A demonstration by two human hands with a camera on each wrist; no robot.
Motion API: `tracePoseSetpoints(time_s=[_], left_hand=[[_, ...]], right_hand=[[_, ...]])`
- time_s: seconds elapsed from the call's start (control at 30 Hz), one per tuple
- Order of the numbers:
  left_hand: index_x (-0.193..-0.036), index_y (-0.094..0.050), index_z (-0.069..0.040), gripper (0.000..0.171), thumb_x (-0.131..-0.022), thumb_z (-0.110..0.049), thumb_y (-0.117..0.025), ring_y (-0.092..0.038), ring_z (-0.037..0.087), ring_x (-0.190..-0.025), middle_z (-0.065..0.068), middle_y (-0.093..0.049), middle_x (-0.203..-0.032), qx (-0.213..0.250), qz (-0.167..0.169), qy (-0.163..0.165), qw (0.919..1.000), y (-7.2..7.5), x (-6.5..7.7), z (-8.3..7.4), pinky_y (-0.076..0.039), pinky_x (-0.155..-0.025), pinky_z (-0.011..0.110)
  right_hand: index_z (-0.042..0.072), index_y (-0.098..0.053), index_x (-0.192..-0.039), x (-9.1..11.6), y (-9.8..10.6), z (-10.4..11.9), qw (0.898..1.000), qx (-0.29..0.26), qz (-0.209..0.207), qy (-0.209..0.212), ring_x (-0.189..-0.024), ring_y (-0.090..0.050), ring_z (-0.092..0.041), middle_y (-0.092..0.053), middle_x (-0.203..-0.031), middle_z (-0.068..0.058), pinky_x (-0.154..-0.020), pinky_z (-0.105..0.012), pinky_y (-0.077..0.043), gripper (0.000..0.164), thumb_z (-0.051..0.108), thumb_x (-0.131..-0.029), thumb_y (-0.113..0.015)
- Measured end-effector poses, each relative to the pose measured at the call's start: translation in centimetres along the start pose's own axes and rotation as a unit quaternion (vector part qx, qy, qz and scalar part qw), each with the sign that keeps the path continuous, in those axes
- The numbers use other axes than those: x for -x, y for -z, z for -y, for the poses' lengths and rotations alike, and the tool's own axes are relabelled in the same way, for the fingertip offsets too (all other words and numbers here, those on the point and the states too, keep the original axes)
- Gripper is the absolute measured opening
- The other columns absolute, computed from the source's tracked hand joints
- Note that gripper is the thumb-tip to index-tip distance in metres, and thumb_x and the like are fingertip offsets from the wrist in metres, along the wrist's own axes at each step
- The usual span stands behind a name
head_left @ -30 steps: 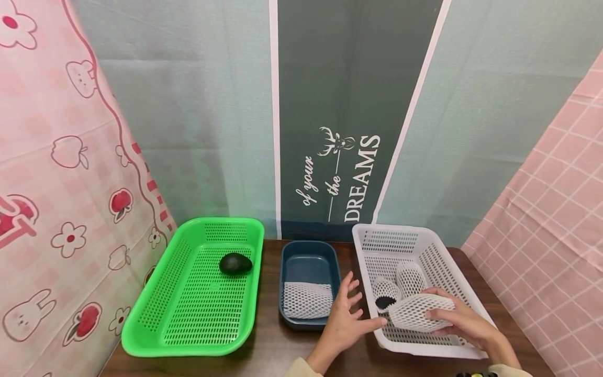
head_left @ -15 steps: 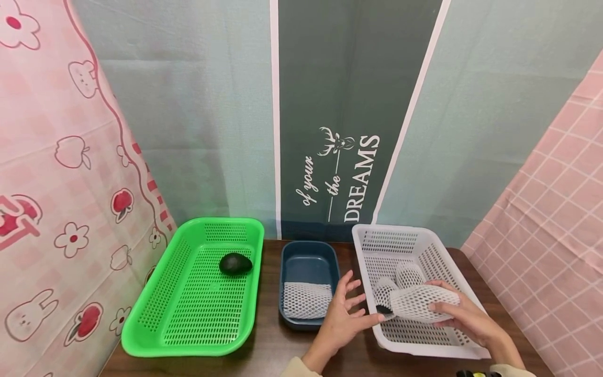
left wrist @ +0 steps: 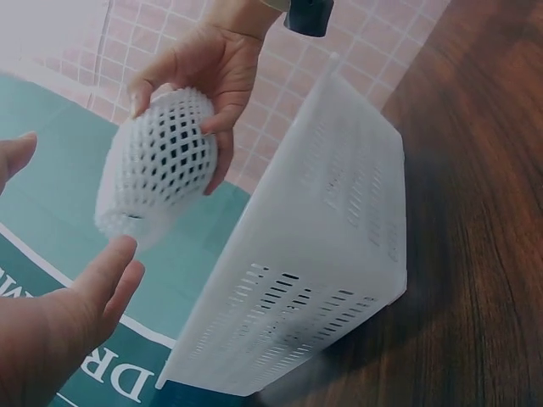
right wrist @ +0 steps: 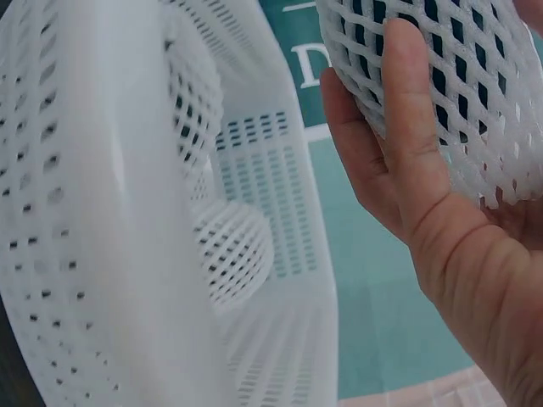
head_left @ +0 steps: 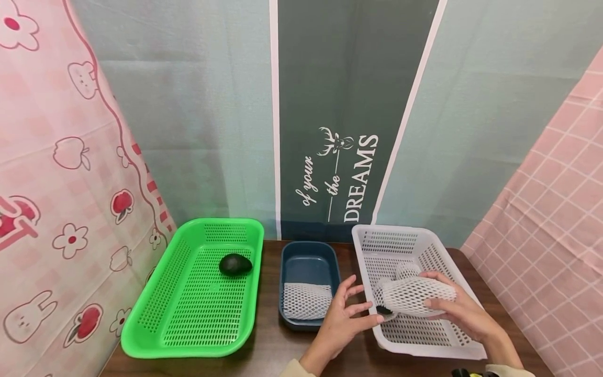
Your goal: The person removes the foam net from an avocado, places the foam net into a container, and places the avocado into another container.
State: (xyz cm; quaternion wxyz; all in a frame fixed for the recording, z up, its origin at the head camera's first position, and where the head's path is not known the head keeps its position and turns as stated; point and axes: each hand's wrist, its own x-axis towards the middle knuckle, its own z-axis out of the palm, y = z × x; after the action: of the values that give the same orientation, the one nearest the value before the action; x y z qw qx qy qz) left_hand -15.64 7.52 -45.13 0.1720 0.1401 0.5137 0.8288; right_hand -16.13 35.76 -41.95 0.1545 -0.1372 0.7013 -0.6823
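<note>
At the white basket's left rim, the left hand spreads its fingers, gripping nothing. Over the basket is the netted bundle, its right end gripped between the right hand's thumb and fingers. The foam net looks soft and springy, probably light, and likely to slip along whatever it wraps; cupping the full middle seems surest.

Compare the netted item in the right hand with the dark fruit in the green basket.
Covering: the netted item is wrapped in white mesh; the dark fruit is bare.
Support: the netted item is gripped by the right hand over the white basket; the dark fruit lies untouched in the green basket.
Surface: the netted item looks open-weave; the dark fruit looks solid, near black.
Shared: both look rounded and elongated.
</note>
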Motion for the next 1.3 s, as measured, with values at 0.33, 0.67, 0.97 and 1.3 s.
tracePoseSetpoints(time_s=[0.33, 0.67, 0.97, 1.3], left_hand=[[-0.130, -0.036, -0.024, 0.073, -0.071, -0.004, -0.073, -0.055, 0.027, -0.099, 0.012, -0.035, -0.130, 0.028, 0.001, 0.010, 0.9995, 0.0, 0.0, 0.2, -0.048, -0.071, 0.039], [-0.131, -0.036, -0.015, 0.072, -0.070, 0.000, -0.072, -0.055, 0.030, -0.096, 0.012, -0.037, -0.126, 0.088, 0.011, 0.008, 0.9960, -0.4, -0.2, -0.2, -0.049, -0.071, 0.040], [-0.128, -0.040, -0.010, 0.061, -0.075, 0.001, -0.067, -0.057, 0.030, -0.092, 0.014, -0.039, -0.121, 0.137, 0.007, 0.040, 0.9897, -0.3, -0.2, -0.3, -0.048, -0.068, 0.044], [-0.122, -0.046, -0.007, 0.051, -0.076, 0.001, -0.066, -0.057, 0.032, -0.090, 0.015, -0.043, -0.117, 0.167, 0.030, 0.048, 0.9844, -0.3, -0.2, -0.7, -0.048, -0.066, 0.045]], right_hand=[[0.000, -0.025, -0.130, -0.7, -2.0, 0.9, 0.997, 0.009, 0.021, 0.067, -0.093, -0.054, -0.028, -0.046, -0.112, -0.011, -0.064, -0.058, -0.044, 0.051, -0.011, -0.084, -0.044], [-0.002, -0.031, -0.127, -1.2, -3.8, 0.8, 0.994, 0.021, 0.020, 0.103, -0.094, -0.053, -0.027, -0.041, -0.114, -0.020, -0.068, -0.050, -0.047, 0.051, -0.012, -0.081, -0.050], [-0.006, -0.030, -0.125, -0.9, -5.0, 0.2, 0.991, 0.015, 0.013, 0.133, -0.095, -0.051, -0.026, -0.041, -0.116, -0.019, -0.069, -0.045, -0.048, 0.053, -0.015, -0.077, -0.051], [-0.005, -0.031, -0.125, -0.8, -6.4, -0.2, 0.989, 0.008, 0.012, 0.150, -0.093, -0.051, -0.027, -0.040, -0.116, -0.019, -0.067, -0.043, -0.049, 0.055, -0.018, -0.076, -0.052]])
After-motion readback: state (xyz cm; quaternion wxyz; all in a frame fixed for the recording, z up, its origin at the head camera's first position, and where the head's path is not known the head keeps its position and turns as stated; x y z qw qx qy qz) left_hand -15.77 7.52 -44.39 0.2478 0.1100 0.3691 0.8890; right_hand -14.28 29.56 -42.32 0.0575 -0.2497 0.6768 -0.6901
